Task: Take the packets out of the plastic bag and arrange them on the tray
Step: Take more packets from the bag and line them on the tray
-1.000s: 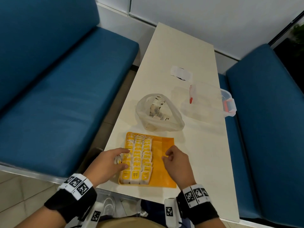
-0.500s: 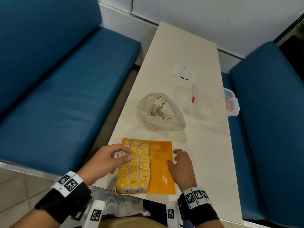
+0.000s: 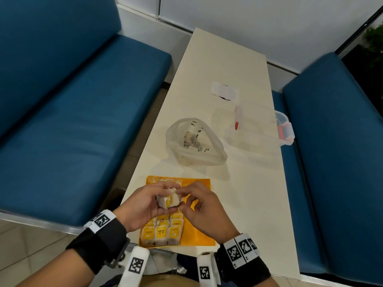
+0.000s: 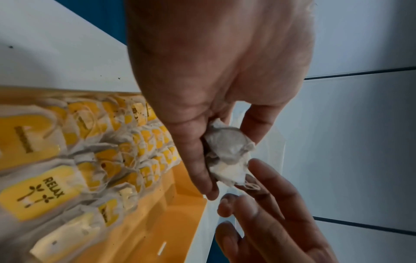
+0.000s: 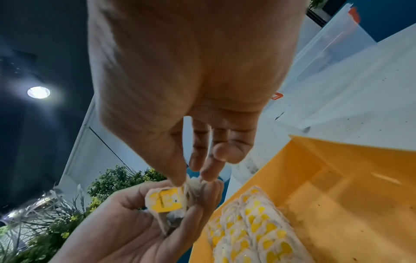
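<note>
Small clump of tea-bag packets (image 3: 169,198) sits in the left hand (image 3: 143,206), fingers curled round it, held above the yellow tray (image 3: 199,228) in the lower centre of the head view. Right hand (image 3: 202,208) meets it from the right, thumb & fingertips (image 5: 178,179) pinching the strings/top of the clump. Hands together, both on the same packets. Tray's left half has rows of yellow-tagged packets (image 3: 161,233), some reading RELAX; right half bare. Plastic bag (image 3: 194,141) w/ more packets lies just beyond the tray, mid-frame, on the white table (image 3: 248,193). Clear lidded box (image 3: 284,129) at the table's right edge; blue benches (image 3: 72,121) on both sides.
</note>
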`<state>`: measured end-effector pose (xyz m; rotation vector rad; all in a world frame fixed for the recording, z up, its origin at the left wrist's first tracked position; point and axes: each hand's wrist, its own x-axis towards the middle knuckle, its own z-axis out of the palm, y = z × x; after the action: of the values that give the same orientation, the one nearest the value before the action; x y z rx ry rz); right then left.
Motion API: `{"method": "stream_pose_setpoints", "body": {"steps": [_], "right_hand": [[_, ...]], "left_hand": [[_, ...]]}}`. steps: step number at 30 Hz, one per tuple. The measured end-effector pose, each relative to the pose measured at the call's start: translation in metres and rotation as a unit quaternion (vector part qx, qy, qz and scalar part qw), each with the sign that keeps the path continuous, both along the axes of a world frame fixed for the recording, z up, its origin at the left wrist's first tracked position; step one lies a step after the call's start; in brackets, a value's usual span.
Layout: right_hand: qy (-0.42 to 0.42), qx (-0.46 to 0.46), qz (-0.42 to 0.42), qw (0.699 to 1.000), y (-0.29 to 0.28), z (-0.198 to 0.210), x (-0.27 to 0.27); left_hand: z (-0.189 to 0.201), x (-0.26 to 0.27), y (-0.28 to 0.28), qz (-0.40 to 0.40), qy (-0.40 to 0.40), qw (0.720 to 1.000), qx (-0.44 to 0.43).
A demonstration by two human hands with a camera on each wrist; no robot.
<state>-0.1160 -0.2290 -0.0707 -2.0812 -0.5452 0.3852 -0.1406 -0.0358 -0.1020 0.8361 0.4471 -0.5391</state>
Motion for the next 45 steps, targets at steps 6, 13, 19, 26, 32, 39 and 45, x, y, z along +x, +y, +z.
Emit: {"method": "stream_pose_setpoints", "body": {"steps": [6,13,19,26,32,39,45], "right_hand": [[0.051,-0.012,-0.065,0.997,0.005,0.0,0.004],[0.079,-0.025,-0.118,0.99,0.005,-0.007,0.009],[0.098,-0.013,-0.143,0.985,0.005,0.0,0.014],[0.077,-0.039,-0.147,0.985,0.005,0.003,0.015],[0.082,0.003,-0.156,0.984,0.007,0.01,0.017],[0.114,0.03,-0.154,0.981,0.007,0.013,0.018],[0.108,0.018,-0.123,0.986,0.007,0.015,0.017]], "left_hand": [[0.002,0.002,-0.002,-0.013,-0.014,1.0,0.019],[0.006,0.005,0.0,-0.007,0.0,1.0,0.011],[0.007,0.005,-0.002,0.006,-0.008,0.999,0.031],[0.005,0.006,0.001,0.028,-0.001,0.999,0.026],[-0.001,0.008,0.005,0.062,0.012,0.998,0.009],[-0.004,0.009,0.01,0.075,0.022,0.997,-0.006],[-0.006,0.008,0.014,0.083,0.02,0.996,-0.008]]}}
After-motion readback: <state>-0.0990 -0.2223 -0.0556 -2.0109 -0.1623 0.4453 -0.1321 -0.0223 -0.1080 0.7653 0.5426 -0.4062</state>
